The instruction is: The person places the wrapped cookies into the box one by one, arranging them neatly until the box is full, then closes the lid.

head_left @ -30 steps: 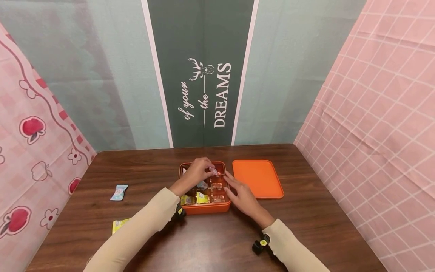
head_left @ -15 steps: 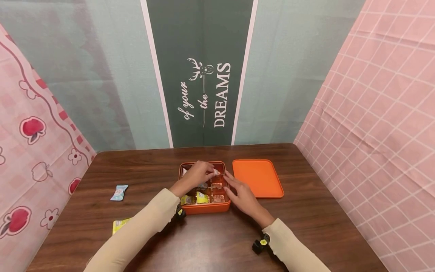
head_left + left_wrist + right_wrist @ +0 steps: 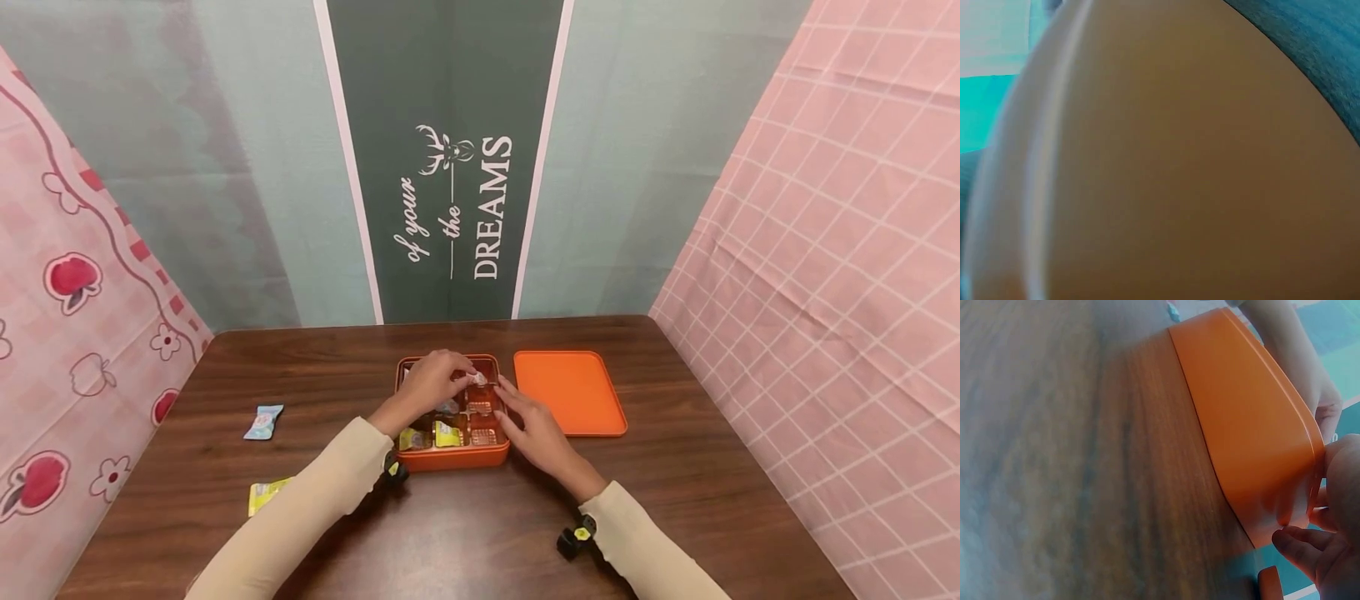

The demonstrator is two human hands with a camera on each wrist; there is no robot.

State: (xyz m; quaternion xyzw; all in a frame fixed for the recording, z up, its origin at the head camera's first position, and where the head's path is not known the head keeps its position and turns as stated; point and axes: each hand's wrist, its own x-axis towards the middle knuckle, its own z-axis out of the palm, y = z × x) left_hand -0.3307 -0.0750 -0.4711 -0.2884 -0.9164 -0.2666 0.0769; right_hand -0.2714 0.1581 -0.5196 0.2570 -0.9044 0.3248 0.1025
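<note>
My left hand [image 3: 433, 379] reaches over the orange box [image 3: 454, 458] and pinches a small pinkish-white wrapped candy [image 3: 477, 379] above the back right compartment. At the box's right side, my right hand [image 3: 538, 429] holds the rim. The right wrist view shows its fingers [image 3: 1300, 545] against the outer wall, with the thumb at the rim. A clear divided insert lines the box. Yellow packets [image 3: 447, 433] lie in the front left and front middle compartments. A blue packet [image 3: 447, 407] is partly hidden under my left hand. Skin of the left arm fills most of the left wrist view.
An orange lid [image 3: 570, 393] lies flat to the right of the box. On the left of the brown table [image 3: 450, 533], a light blue packet [image 3: 263, 422] lies alone. A yellow packet [image 3: 264, 497] sits nearer, partly covered by the left sleeve [image 3: 330, 492].
My left fingers have shifted slightly over the back right compartment, and the pinkish-white candy has moved slightly right with them. My right hand and the box have stayed in place.
</note>
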